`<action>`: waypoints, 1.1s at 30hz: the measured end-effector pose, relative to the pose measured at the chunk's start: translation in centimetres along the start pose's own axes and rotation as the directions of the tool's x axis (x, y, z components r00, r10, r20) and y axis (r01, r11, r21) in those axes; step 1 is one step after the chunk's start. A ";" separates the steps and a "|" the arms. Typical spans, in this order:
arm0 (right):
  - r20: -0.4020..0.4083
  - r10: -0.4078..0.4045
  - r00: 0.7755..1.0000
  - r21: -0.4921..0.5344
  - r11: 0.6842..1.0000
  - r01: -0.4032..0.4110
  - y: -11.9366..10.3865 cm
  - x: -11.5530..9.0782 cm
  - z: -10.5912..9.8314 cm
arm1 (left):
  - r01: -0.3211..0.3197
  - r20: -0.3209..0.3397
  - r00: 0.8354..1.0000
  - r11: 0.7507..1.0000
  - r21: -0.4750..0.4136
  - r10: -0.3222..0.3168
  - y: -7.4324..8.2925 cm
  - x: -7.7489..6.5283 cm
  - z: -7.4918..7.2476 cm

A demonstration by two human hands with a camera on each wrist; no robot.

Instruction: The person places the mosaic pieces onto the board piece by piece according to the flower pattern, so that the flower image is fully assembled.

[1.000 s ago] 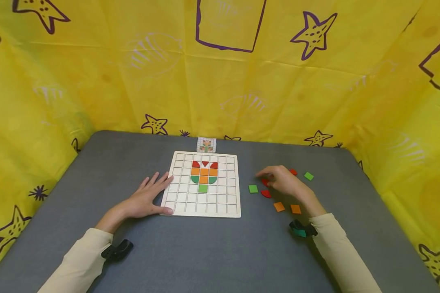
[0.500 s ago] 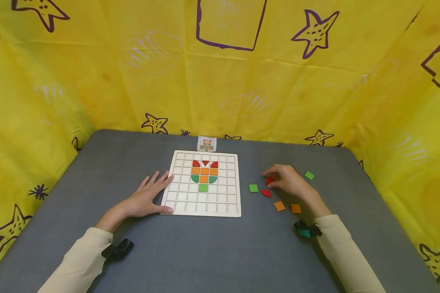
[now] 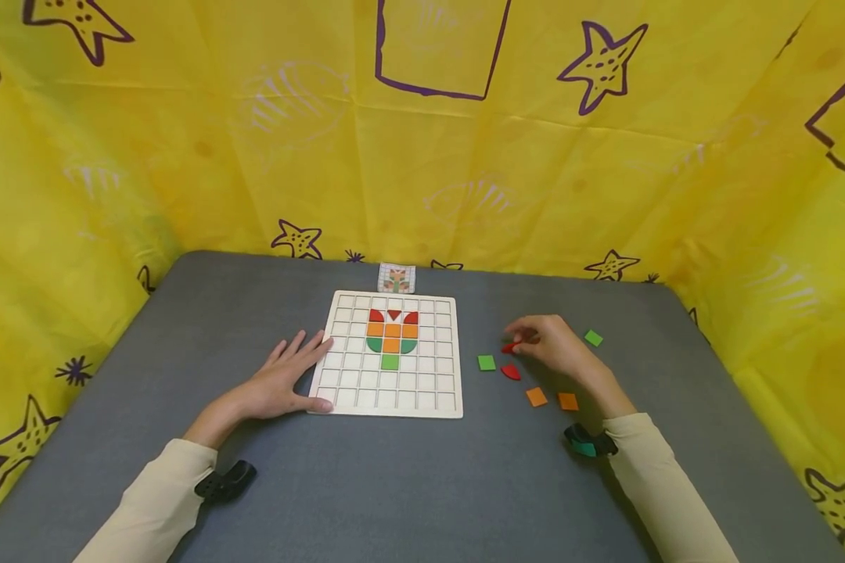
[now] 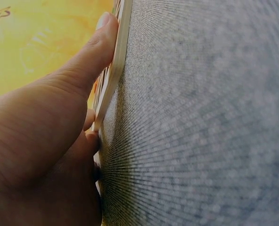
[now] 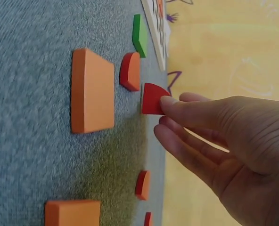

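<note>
My left hand [image 3: 282, 383] rests with spread, straight fingers on the left edge of the wooden grid board [image 3: 433, 383], its thumb on the near left corner. In the left wrist view the thumb [image 4: 90, 54] lies along the board's rim [image 4: 112, 80]. On the board, red, orange and green tiles form a tulip shape above a light green square [image 3: 390, 362]. Right of the board, my right hand [image 3: 552, 344] pinches a red quarter-circle tile [image 5: 152, 99] between thumb and fingers, tilted on edge. Another red quarter-circle tile [image 3: 511, 372] lies just nearer.
Loose tiles lie around the right hand: a green square [image 3: 487, 363], two orange squares [image 3: 537, 397] and a farther green square [image 3: 593, 338]. Further red tiles [image 5: 142, 184] show in the right wrist view. A pattern card [image 3: 397, 278] lies behind the board. Yellow cloth [image 3: 422, 180] surrounds the table.
My right hand has shifted slightly right, and its fingers have gone from reaching over the red tiles to pinching one, which is now tilted up. The left hand has stayed on the board.
</note>
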State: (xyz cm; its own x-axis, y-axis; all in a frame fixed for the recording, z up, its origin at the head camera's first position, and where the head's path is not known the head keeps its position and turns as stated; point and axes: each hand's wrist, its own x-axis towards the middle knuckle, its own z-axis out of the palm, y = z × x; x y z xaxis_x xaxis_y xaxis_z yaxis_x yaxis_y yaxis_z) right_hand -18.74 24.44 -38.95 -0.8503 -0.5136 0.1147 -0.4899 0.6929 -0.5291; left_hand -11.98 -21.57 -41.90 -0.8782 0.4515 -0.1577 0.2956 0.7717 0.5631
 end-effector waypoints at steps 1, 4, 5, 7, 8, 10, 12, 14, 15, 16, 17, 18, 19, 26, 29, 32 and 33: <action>-0.004 -0.002 1.000 -0.002 1.000 0.002 -0.1 0.1 0.0 | -0.003 0.000 1.000 1.000 -0.003 0.003 0.0 0.0 0.0; -0.011 -0.010 1.000 0.000 1.000 0.010 -0.5 0.3 0.0 | -0.003 0.000 1.000 1.000 -0.003 0.003 -0.1 0.0 0.1; -0.013 -0.014 1.000 0.004 1.000 0.014 -0.6 0.5 0.1 | -0.003 0.000 1.000 1.000 -0.004 0.003 -0.1 0.0 0.1; -0.019 -0.021 1.000 0.017 1.000 0.021 -0.8 0.7 0.3 | -0.003 0.000 1.000 1.000 -0.007 0.003 -0.1 0.0 0.1; -0.020 -0.025 0.999 0.026 0.999 0.025 -1.0 0.9 0.4 | -0.002 0.000 1.000 1.000 -0.007 0.002 -0.1 0.0 0.2; -0.021 -0.039 0.999 0.040 0.998 0.040 -1.4 1.2 0.6 | 0.001 0.001 1.000 1.000 -0.007 -0.001 -0.2 -0.1 0.2; -0.024 -0.054 0.998 0.050 0.997 0.055 -1.7 1.5 0.8 | 0.004 0.001 1.000 1.000 -0.009 -0.003 -0.2 -0.1 0.2; -0.027 -0.072 0.997 0.055 0.996 0.073 -2.1 1.9 1.0 | 0.004 0.000 1.000 1.000 -0.010 -0.004 -0.2 -0.1 0.2; -0.029 -0.081 0.996 0.055 0.995 0.082 -2.3 2.0 1.1 | 0.003 -0.001 1.000 1.000 -0.009 -0.003 -0.2 0.0 0.2; -0.030 -0.086 0.996 0.056 0.995 0.088 -2.5 2.2 1.2 | 0.002 -0.002 1.000 1.000 -0.009 -0.002 -0.2 0.0 0.2; -0.031 -0.092 0.995 0.056 0.994 0.093 -2.7 2.3 1.3 | 0.002 -0.002 1.000 1.000 -0.007 -0.002 -0.2 0.0 0.2; -0.031 -0.093 0.995 0.057 0.994 0.095 -2.9 2.4 1.4 | 0.002 -0.002 1.000 1.000 -0.005 -0.002 -0.2 0.0 0.2; -0.029 -0.096 0.995 0.058 0.993 0.098 -3.1 2.6 1.5 | 0.002 -0.003 1.000 1.000 -0.003 -0.002 -0.2 0.0 0.1; -0.008 -0.118 0.993 0.070 0.990 0.118 -4.6 3.7 2.5 | 0.003 -0.005 1.000 1.000 -0.005 -0.003 -0.3 0.0 0.2; 0.011 -0.142 0.990 0.056 0.988 0.142 -5.2 4.3 3.2 | 0.008 -0.003 1.000 1.000 -0.001 -0.008 -0.1 0.0 0.2; 0.035 -0.174 0.984 0.052 0.984 0.172 -5.9 4.9 3.9 | -0.001 -0.007 1.000 1.000 0.001 0.001 0.1 0.0 0.1; 0.041 -0.178 0.983 0.051 0.983 0.176 -6.2 5.0 4.1 | -0.004 -0.009 1.000 1.000 0.004 0.004 0.2 0.0 0.1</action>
State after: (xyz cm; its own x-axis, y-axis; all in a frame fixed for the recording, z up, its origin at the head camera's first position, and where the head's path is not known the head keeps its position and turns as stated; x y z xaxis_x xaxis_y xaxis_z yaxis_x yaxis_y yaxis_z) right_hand -19.20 15.53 -38.53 -0.7409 -0.6491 0.1726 -0.6214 0.5649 -0.5429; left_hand -11.89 -21.44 -41.86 -0.8803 0.4507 -0.1481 0.3007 0.7716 0.5606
